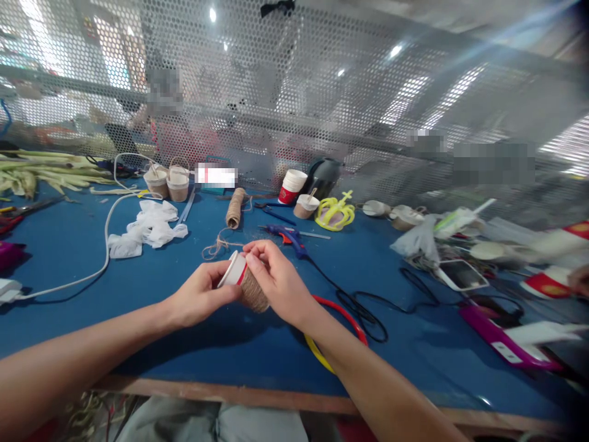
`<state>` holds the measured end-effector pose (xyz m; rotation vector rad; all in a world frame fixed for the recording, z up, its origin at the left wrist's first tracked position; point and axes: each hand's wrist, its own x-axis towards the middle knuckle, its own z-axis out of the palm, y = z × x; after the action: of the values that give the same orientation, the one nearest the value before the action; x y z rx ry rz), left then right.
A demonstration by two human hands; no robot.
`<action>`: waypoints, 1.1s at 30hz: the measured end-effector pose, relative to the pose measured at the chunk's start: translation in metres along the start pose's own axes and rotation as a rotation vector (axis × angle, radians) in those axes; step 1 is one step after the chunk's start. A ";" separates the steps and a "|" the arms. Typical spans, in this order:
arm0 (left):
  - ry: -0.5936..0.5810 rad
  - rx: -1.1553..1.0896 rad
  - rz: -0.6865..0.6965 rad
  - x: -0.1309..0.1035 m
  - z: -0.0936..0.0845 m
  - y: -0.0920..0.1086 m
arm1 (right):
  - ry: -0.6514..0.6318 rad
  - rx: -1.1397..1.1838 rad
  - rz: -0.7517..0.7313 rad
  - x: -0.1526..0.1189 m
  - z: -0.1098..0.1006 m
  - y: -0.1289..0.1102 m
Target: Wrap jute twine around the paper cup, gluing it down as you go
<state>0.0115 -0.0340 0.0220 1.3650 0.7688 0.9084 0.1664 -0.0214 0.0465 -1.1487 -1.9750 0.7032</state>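
Between my hands a paper cup (254, 291) lies tilted, its white rim toward the upper left. Brown twine wraps its lower part, and a white and red band shows near the rim. My left hand (202, 291) grips the cup around the rim end, thumb along the near side. My right hand (271, 276) is closed on the wrapped part, with fingertips pinched near the rim. Loose twine (219, 245) curls on the table just beyond the cup, by a twine spool (235, 209). What the right fingertips pinch is too small to make out.
A blue glue gun (288, 236) lies beyond my right hand, its black cord running right. Red and yellow rings (343, 310) rest under my right forearm. White crumpled material (150, 227) lies left. Stacked cups (292, 186) and a yellow crown (335, 215) stand behind. A purple power strip (506, 341) sits right.
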 end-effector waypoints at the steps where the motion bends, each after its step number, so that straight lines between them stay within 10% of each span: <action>1: 0.008 -0.009 -0.004 0.000 0.000 0.000 | 0.004 -0.002 -0.004 0.000 0.001 0.000; 18: -0.019 -0.057 -0.056 0.001 0.003 0.000 | -0.085 0.095 -0.054 0.005 -0.011 -0.004; 26: -0.219 0.001 -0.008 -0.004 0.001 -0.004 | -0.367 -0.017 -0.121 0.029 -0.012 -0.025; 33: -0.177 0.234 0.340 -0.006 -0.002 0.002 | 0.012 -0.590 0.386 0.074 -0.056 0.046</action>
<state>0.0065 -0.0381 0.0234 1.7944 0.5257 0.9644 0.2096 0.0706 0.0685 -1.9129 -2.0309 0.2885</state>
